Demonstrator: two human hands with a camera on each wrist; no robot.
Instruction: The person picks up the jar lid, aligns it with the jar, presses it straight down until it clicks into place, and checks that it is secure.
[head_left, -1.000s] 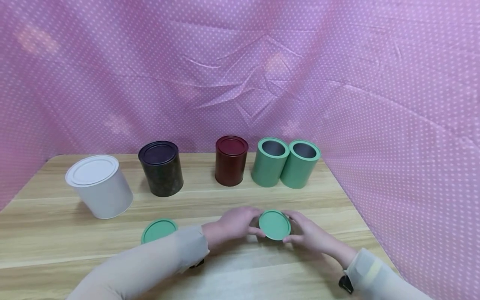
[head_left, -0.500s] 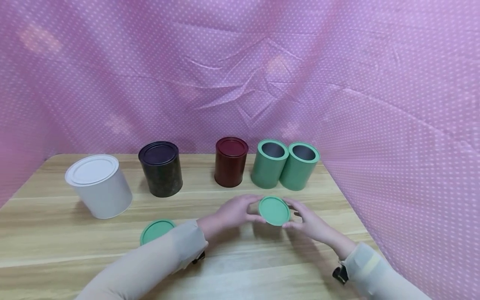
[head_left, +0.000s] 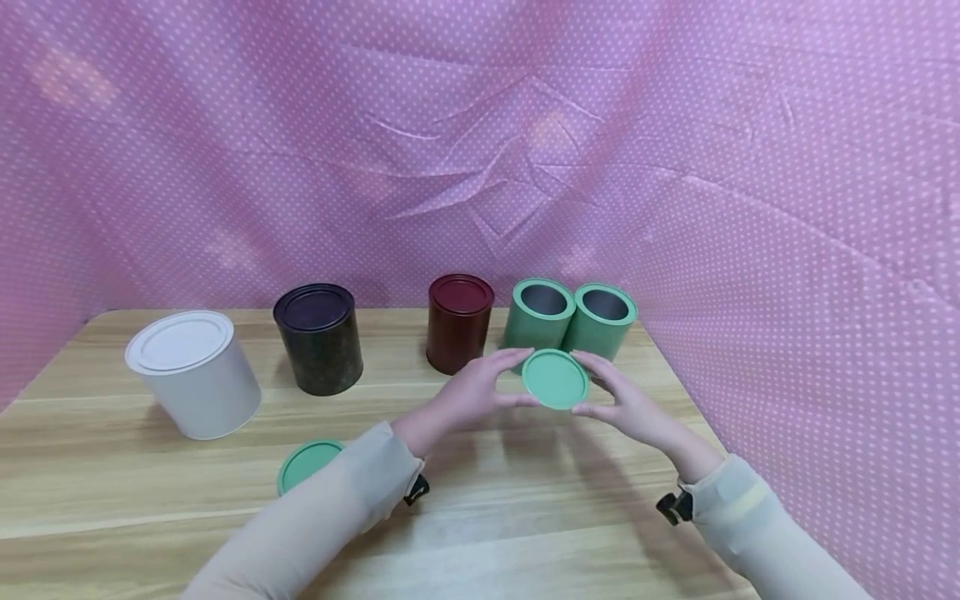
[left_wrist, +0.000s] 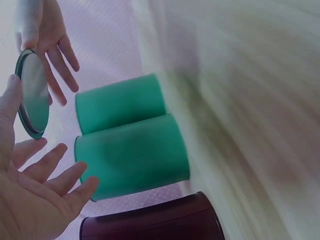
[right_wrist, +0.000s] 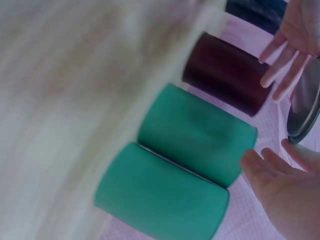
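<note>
A round green tin lid (head_left: 556,380) is held up between both hands, in front of two open green cans. On its left edge, the left hand (head_left: 474,390) grips it with thumb and index finger. The right hand (head_left: 636,410) holds the opposite edge the same way. Both wrist views show the lid's shiny metal underside (left_wrist: 35,92) and the other fingers spread away from it. The left green can (head_left: 537,321) and the right green can (head_left: 606,325) stand side by side, touching. Their lower parts are partly hidden behind the hands and lid.
A second green lid (head_left: 309,463) lies on the wooden table (head_left: 480,542), partly covered by the left sleeve. Lidded cans stand farther left: dark red (head_left: 459,333), black (head_left: 321,350) and white (head_left: 198,383). Pink dotted cloth (head_left: 480,150) hangs behind and to the right.
Both hands have raised the green lid and carried it forward, toward the green cans. The cans and the second lid stay where they were.
</note>
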